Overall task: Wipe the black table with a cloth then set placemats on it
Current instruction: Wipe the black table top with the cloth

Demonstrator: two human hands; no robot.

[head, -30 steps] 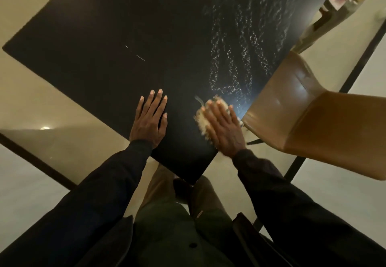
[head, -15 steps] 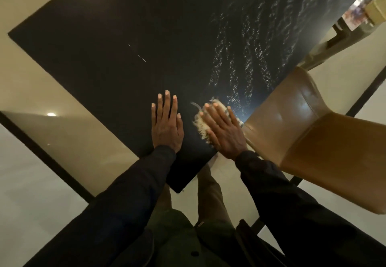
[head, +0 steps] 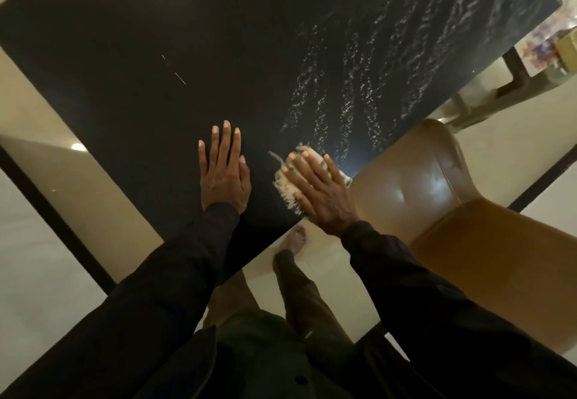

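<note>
**Roughly mid-wipe, with no placemats in sight**

Head view: the black counter (head: 156,55) fills the upper half of the frame, one corner pointing down toward the person. The left hand (head: 224,173) lies flat on bare counter just below centre, fingers straight and close together, holding nothing. It looks like a brace. Beside it at about 3 o'clock, the right hand (head: 318,192) presses down on the cloth (head: 282,189) with its fingers extended and slightly spread. The cloth is pale and fringed and sits under the palm right at the counter's near right edge. A brown chair (head: 437,186) stands just past that edge.

From the cloth toward 1 o'clock run wet streaks (head: 343,86) that glint in bands, which suggests this side has been wiped. The area from 9 to 11 o'clock is matt and dry-looking with two small pale flecks, so it probably remains to be done. Below the corner, a bare foot (head: 295,239) stands on the light floor (head: 46,273).

By my judgement, the wiping is partly done. Setting the placemats has not begun, and none can be seen.
</note>
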